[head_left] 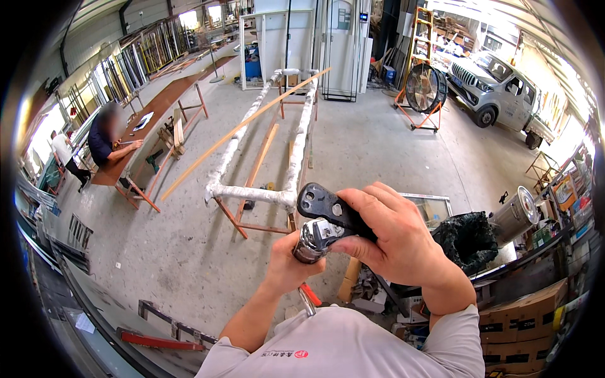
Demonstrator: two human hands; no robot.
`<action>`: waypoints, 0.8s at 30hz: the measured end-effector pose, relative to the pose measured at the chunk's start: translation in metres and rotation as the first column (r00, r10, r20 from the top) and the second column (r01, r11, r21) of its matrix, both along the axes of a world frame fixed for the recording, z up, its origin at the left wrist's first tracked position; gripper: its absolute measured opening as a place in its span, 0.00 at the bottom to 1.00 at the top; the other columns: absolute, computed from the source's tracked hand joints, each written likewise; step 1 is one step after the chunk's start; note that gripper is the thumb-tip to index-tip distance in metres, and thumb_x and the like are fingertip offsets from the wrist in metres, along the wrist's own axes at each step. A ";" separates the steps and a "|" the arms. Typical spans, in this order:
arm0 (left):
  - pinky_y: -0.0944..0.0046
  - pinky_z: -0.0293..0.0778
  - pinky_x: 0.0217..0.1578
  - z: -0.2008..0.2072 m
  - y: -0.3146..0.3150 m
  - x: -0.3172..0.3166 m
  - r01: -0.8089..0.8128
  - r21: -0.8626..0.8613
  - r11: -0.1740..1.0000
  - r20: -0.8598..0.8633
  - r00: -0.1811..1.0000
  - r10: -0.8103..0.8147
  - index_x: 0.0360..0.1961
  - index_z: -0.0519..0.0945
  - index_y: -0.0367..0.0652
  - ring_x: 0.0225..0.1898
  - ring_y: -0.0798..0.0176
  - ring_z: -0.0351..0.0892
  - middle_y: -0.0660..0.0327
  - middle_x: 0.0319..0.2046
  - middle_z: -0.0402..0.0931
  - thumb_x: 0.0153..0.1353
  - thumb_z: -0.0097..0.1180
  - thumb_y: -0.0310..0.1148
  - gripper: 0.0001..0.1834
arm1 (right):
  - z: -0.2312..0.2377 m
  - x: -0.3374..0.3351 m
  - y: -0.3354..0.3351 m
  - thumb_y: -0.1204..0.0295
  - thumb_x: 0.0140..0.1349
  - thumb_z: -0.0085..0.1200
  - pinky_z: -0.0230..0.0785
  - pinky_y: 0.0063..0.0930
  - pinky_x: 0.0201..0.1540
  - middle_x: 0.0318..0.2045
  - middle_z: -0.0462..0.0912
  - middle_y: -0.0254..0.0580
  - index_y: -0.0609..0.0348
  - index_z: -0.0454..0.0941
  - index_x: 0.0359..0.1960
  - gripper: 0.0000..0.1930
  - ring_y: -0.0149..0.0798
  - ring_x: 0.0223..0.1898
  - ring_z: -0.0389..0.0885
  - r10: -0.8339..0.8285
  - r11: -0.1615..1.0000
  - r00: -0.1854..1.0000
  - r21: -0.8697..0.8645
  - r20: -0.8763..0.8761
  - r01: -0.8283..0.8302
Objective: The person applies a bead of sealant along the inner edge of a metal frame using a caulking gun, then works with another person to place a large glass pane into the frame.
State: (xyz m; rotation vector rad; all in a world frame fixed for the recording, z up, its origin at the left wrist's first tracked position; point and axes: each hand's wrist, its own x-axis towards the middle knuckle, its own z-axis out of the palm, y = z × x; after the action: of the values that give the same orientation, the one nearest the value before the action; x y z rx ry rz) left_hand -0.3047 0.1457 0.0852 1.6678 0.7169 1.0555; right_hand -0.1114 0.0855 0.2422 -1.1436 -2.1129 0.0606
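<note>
Close before the chest, in the head view, a silver metal canister (313,240) is gripped from below by the left hand (285,264), the fingers clenched round its body so that only the shiny top end shows above them. Against that top end a black handle piece (326,208) is pressed by the right hand (389,236), whose fingers are curled over the rear of the piece while the thumb lies along its underside. The two parts are touching, the black piece tilted up toward the left. The step in hand appears to be the fitting of the black piece onto the canister's head; a careful lining-up of the two ends, and probably a turn or a push, would seem to be called for next, though the joint itself is hidden by the fingers.

Of containers, a dented metal drum (515,216) is seen lying on its side at the right, its contents not visible. Cardboard boxes (520,320) are stacked lower right, closed as far as can be told. Farther off, a padded white trestle frame (255,192) with a long wooden strip (242,127) laid across it stands on the concrete floor (372,151), and a person (104,142) leans at a long brown workbench (161,104).
</note>
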 end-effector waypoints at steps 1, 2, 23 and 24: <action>0.71 0.69 0.29 0.000 -0.001 0.000 0.002 0.001 1.000 0.006 1.000 -0.002 0.39 0.81 0.38 0.27 0.77 0.68 0.70 0.25 0.74 0.45 0.66 0.22 0.16 | 0.000 0.000 -0.001 0.61 0.54 0.67 0.70 0.40 0.36 0.34 0.77 0.46 0.65 0.73 0.50 0.27 0.49 0.35 0.75 0.012 1.000 1.000 0.007 0.006 -0.012; 0.71 0.69 0.29 0.001 -0.001 0.001 0.006 -0.002 1.000 -0.008 1.000 -0.006 0.39 0.81 0.38 0.27 0.77 0.68 0.70 0.25 0.74 0.45 0.65 0.22 0.16 | 0.001 0.000 -0.002 0.61 0.54 0.67 0.70 0.40 0.36 0.34 0.77 0.46 0.65 0.73 0.50 0.27 0.49 0.35 0.75 0.010 1.000 1.000 0.007 0.009 -0.010; 0.71 0.68 0.28 0.013 -0.013 0.004 0.001 -0.016 1.000 0.006 1.000 0.000 0.36 0.80 0.38 0.27 0.77 0.68 0.71 0.25 0.73 0.45 0.65 0.20 0.14 | -0.004 -0.002 -0.013 0.61 0.51 0.69 0.68 0.36 0.32 0.28 0.76 0.46 0.69 0.76 0.47 0.28 0.46 0.28 0.73 -0.035 0.994 0.999 0.102 -0.034 0.038; 0.71 0.68 0.28 0.013 -0.013 0.004 0.001 -0.014 1.000 0.004 1.000 -0.001 0.36 0.80 0.38 0.27 0.78 0.68 0.71 0.25 0.73 0.46 0.65 0.20 0.14 | -0.004 -0.003 -0.014 0.61 0.52 0.69 0.68 0.36 0.32 0.28 0.76 0.46 0.69 0.76 0.47 0.28 0.46 0.28 0.73 -0.050 0.995 0.998 0.090 -0.031 0.053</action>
State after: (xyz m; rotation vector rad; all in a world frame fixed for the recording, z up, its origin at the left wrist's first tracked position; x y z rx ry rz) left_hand -0.3004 0.1328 0.0983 1.6539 0.7192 1.0502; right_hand -0.1144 0.0719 0.2387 -1.1359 -2.0383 -0.0424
